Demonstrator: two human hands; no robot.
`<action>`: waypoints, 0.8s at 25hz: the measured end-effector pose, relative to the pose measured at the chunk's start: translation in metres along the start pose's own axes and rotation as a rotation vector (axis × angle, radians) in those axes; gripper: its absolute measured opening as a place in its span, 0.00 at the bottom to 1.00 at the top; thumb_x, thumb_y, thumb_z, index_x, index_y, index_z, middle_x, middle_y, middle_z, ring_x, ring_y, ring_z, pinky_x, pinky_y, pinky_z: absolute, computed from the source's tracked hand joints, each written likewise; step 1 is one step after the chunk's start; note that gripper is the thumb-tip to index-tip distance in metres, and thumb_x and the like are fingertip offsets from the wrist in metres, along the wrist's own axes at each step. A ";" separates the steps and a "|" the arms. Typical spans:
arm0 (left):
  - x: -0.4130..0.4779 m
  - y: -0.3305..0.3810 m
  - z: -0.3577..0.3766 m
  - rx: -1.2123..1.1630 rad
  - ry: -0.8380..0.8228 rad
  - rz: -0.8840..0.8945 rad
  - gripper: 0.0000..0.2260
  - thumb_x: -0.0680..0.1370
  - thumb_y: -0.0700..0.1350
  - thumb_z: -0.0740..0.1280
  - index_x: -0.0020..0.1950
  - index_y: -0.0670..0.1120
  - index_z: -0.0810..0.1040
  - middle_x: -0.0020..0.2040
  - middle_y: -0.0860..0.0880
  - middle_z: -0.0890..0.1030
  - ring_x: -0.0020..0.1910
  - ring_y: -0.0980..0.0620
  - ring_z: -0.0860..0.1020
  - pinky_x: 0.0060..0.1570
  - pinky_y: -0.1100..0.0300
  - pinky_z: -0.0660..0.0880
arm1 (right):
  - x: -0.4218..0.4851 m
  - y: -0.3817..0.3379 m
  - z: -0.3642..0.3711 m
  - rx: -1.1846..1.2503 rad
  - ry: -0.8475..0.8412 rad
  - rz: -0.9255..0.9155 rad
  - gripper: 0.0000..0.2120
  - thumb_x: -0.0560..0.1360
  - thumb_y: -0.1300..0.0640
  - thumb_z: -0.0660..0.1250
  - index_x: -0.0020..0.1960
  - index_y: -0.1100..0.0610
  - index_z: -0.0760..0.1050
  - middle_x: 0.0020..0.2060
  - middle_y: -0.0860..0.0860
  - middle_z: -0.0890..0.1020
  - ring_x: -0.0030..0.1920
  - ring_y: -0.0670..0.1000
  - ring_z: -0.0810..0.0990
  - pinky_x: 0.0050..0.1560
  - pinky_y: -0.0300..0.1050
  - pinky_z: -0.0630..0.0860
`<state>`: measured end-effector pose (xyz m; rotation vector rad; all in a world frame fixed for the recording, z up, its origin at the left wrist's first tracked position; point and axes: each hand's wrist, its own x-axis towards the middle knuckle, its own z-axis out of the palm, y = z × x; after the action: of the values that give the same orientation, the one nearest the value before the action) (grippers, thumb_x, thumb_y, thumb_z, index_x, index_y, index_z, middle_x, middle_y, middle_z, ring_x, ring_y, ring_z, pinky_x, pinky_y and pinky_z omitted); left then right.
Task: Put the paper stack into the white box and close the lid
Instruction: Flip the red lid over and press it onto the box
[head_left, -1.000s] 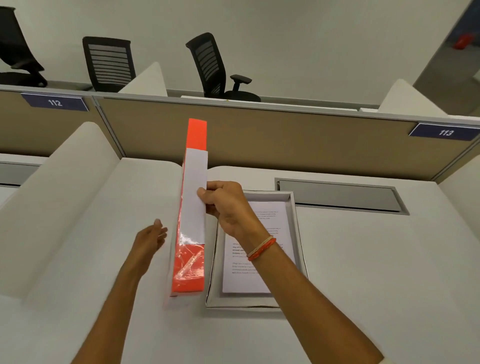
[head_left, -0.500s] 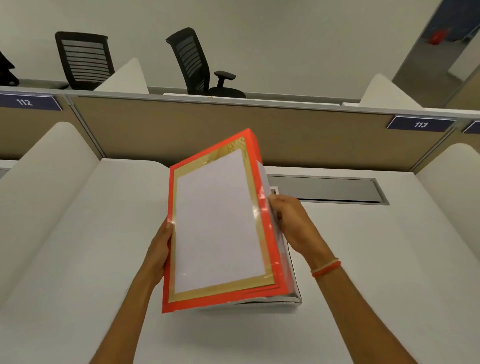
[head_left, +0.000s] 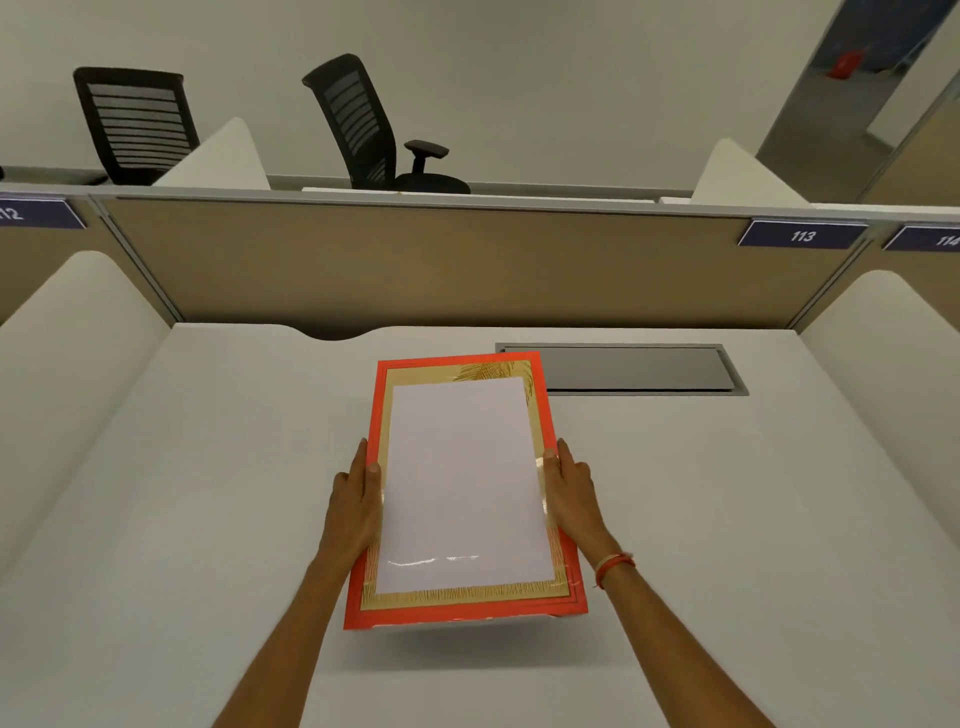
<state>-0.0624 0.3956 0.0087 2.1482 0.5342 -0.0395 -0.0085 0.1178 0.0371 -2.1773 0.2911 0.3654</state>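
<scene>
Lid (head_left: 464, 488): orange-bordered, long axis running away from you, flat between your left hand (head_left: 355, 501) and right hand (head_left: 570, 491), each grasping a long edge.

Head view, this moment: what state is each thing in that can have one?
Lid: lying flat over the box, which it hides; whether fully seated cannot be told.
Left hand: pressed on the lid's left edge.
Right hand: pressed on the lid's right edge.
Desk cable hatch: closed.
Paper stack: not visible.
</scene>
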 end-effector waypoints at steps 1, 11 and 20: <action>0.001 -0.002 0.004 0.016 0.007 -0.011 0.27 0.81 0.61 0.48 0.80 0.56 0.52 0.68 0.42 0.72 0.64 0.42 0.74 0.63 0.41 0.71 | 0.002 0.004 0.002 0.001 0.004 0.000 0.29 0.81 0.38 0.45 0.78 0.47 0.53 0.60 0.58 0.71 0.58 0.57 0.75 0.63 0.56 0.74; 0.016 -0.005 0.018 0.061 0.071 -0.001 0.27 0.81 0.61 0.49 0.80 0.56 0.54 0.66 0.42 0.73 0.62 0.42 0.75 0.61 0.42 0.73 | 0.024 0.014 0.008 -0.014 -0.003 -0.042 0.27 0.82 0.41 0.46 0.78 0.50 0.53 0.62 0.58 0.71 0.60 0.56 0.74 0.63 0.53 0.73; 0.022 -0.003 0.020 0.078 0.070 -0.012 0.26 0.82 0.58 0.49 0.80 0.54 0.53 0.69 0.41 0.72 0.64 0.41 0.74 0.64 0.42 0.71 | 0.033 0.015 0.015 -0.036 -0.003 -0.052 0.26 0.83 0.43 0.46 0.78 0.52 0.56 0.64 0.58 0.72 0.63 0.57 0.73 0.65 0.54 0.72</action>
<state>-0.0406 0.3890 -0.0106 2.2292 0.5948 0.0082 0.0147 0.1189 0.0058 -2.2154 0.2268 0.3472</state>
